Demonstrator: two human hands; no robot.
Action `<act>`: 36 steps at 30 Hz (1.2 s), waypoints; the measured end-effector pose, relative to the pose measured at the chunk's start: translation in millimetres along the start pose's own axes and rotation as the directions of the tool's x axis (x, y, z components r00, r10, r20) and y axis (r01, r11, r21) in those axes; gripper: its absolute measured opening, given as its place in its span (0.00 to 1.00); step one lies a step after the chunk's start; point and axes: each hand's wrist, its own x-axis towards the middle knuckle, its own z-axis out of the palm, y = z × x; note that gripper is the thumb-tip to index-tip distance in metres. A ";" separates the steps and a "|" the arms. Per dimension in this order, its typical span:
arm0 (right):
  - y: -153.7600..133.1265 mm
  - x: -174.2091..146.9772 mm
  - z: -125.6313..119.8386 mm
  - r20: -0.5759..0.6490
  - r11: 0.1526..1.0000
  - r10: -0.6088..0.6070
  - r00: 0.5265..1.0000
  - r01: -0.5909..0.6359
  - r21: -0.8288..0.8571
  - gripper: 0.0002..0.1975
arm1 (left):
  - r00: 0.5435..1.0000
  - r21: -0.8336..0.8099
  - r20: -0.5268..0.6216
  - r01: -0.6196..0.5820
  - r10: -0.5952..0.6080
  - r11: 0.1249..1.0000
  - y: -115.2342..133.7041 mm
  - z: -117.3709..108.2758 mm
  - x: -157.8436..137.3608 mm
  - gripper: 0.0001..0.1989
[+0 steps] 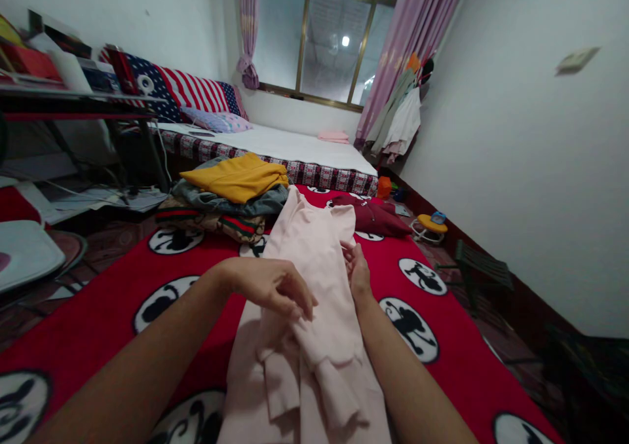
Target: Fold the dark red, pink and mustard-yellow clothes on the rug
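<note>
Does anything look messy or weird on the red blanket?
Nothing looks spilled or broken. Just a bit messy: in the clothes pile left of the pink top, the edges don't line up, and the yellow piece lies slanted over the blue-grey one underneath.

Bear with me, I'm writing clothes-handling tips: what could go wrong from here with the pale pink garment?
The sleeves of the pale pink garment lie over its body near the left hand, so they might crease. Its far end lies close to the pile of clothes topped by a yellow garment; a wide sweep could nudge that pile askew. The maroon garment near its far end might shift if the right hand brushes it.
</note>
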 end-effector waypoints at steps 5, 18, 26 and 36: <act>7.3 -2.0 -0.5 0.238 0.423 0.499 0.833 -0.474 0.772 0.17 | 0.984 0.294 0.054 0.144 -0.167 0.945 -16.1 4.4 13.3 0.17; -13.0 -16.4 -8.1 -0.069 0.628 0.585 0.808 -0.398 0.669 0.11 | 0.934 0.730 -0.355 0.249 0.042 0.637 -74.0 58.6 58.3 0.52; 45.8 54.4 16.3 -0.019 0.694 0.573 0.819 -0.473 0.543 0.19 | 0.937 0.769 -0.335 0.211 0.099 0.604 -88.0 63.8 59.4 0.41; 111.5 144.0 55.7 0.210 0.813 0.503 0.838 -0.542 0.213 0.19 | 0.957 0.718 -0.184 -0.026 0.225 0.695 -91.5 62.8 59.6 0.34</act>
